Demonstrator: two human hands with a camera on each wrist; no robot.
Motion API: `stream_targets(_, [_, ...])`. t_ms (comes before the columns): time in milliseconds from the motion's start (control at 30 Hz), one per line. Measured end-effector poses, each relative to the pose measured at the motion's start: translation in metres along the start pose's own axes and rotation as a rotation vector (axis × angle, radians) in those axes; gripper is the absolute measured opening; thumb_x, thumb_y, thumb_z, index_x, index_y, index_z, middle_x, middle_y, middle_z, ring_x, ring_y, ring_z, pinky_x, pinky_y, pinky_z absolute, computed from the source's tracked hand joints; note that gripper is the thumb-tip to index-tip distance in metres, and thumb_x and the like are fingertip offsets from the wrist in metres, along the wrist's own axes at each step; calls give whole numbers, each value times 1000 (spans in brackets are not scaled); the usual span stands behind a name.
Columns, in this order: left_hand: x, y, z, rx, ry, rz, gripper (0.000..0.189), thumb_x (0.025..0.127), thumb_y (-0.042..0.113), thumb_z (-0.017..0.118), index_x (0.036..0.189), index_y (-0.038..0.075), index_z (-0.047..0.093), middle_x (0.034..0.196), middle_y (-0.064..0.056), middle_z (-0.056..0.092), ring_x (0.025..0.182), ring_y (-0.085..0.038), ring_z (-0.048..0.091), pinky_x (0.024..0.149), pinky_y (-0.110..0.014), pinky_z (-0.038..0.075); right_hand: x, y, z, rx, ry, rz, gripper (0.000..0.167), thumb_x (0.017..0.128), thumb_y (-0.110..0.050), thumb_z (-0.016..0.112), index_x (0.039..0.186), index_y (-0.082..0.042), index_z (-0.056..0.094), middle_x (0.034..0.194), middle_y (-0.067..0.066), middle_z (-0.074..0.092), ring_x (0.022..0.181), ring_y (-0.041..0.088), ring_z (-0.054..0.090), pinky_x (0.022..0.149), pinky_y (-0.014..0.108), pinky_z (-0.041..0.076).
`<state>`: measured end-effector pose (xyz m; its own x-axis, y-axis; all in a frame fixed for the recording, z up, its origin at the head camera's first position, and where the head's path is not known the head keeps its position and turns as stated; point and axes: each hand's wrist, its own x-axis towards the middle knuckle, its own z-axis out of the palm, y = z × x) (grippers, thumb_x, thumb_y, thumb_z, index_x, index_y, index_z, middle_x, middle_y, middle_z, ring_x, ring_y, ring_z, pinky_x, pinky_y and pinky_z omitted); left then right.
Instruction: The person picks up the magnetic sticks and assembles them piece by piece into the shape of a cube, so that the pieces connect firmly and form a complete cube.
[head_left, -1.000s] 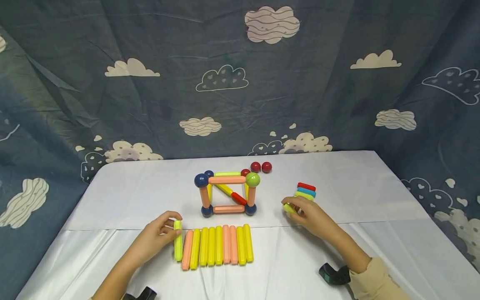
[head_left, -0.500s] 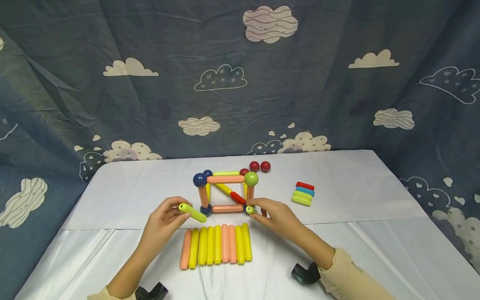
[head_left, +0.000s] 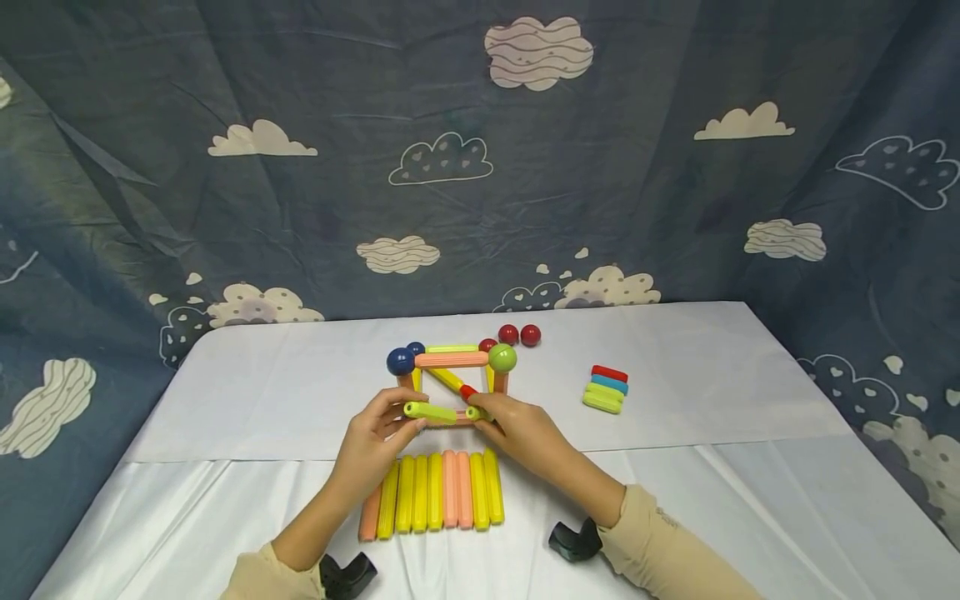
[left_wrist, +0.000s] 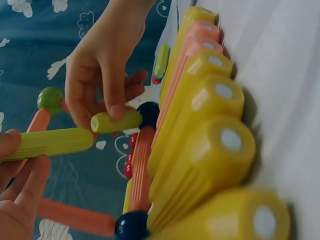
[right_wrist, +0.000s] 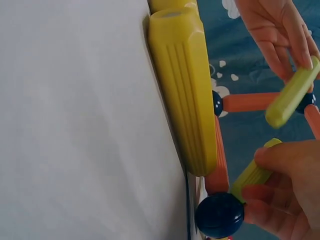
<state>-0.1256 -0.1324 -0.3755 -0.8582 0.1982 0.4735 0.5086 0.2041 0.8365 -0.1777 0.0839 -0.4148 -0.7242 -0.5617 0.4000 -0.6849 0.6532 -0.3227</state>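
Note:
My left hand (head_left: pixel 378 433) pinches a long lime-green toy rod (left_wrist: pixel 55 142) in front of the frame of rods and balls. My right hand (head_left: pixel 528 429) grips a shorter lime-green rod (right_wrist: pixel 255 175) between thumb and fingers. That short rod's far end meets or lies very close to a navy ball (right_wrist: pixel 220 215) at the frame's lower right corner. The near ends of the two green rods almost face each other. An upper orange rod (head_left: pixel 452 359) joins a navy ball (head_left: pixel 401 361) and a green ball (head_left: pixel 502 357). My hands hide much of the frame's lower front.
Yellow rods (head_left: pixel 406 496) and orange rods (head_left: pixel 457 490) lie in a row before the frame. Short red, blue and green pieces (head_left: pixel 603 400) rest to the right. Two red balls (head_left: pixel 519 335) sit behind. A yellow-and-red rod (head_left: pixel 450 381) slants inside the frame.
My left hand has carried the long green rod from beside the row up and right to the frame. My right hand has left the short pieces with one green rod and moved left.

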Motion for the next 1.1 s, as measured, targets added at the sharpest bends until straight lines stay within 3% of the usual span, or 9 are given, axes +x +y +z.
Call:
stream_targets(167, [5, -4, 10, -27, -25, 23, 29, 81, -11, 58, 109, -5, 50, 107, -14, 56, 93, -21, 57, 76, -32, 50, -1, 0, 2, 76, -11, 16, 34, 81, -13, 68, 114, -9, 59, 105, 2, 61, 94, 14, 58, 79, 26, 48])
stream_targets(467, [6, -17, 14, -74, -28, 49, 31, 84, -9, 56, 114, -1, 50, 111, -15, 54, 99, -20, 56, 80, -28, 48, 1, 0, 9, 388, -36, 90, 32, 84, -7, 63, 116, -1, 56, 96, 4, 62, 71, 7, 56, 65, 18, 48])
stream_targets(567, [6, -26, 14, -13, -43, 73, 34, 86, -5, 55, 120, 2, 51, 114, -11, 53, 101, -18, 54, 83, -29, 46, 1, 1, 10, 476, -47, 110, 31, 85, -5, 61, 115, 1, 56, 87, 4, 61, 64, 9, 57, 59, 19, 49])
stream_targets(667, [7, -29, 14, 129, -77, 82, 40, 88, 2, 56, 127, 8, 49, 116, -5, 53, 91, -15, 55, 77, -27, 49, 1, 1, 11, 522, -50, 123, 29, 85, -3, 60, 114, 1, 56, 81, 5, 60, 62, 12, 58, 57, 20, 49])
stream_targets(833, [12, -27, 19, 321, -135, -40, 32, 85, 14, 63, 115, 14, 54, 97, 0, 61, 65, -9, 53, 56, -23, 47, 0, 2, 12, 559, -45, 123, 29, 85, -2, 59, 114, 0, 56, 82, 6, 61, 63, 15, 59, 58, 20, 50])
stream_targets(967, [18, -27, 24, 383, -128, -108, 20, 80, 19, 69, 98, 14, 63, 89, 3, 61, 75, -12, 57, 67, -28, 49, 0, 2, 12, 564, -40, 117, 29, 85, -2, 60, 114, -1, 56, 88, 5, 62, 64, 15, 60, 59, 20, 50])
stream_targets(1100, [23, -25, 26, 370, -127, -133, 20, 76, 17, 73, 95, 14, 67, 97, 4, 62, 92, -15, 57, 82, -35, 46, 0, 3, 12, 567, -41, 109, 29, 85, -2, 60, 114, -1, 56, 91, 4, 61, 65, 13, 61, 59, 20, 50])
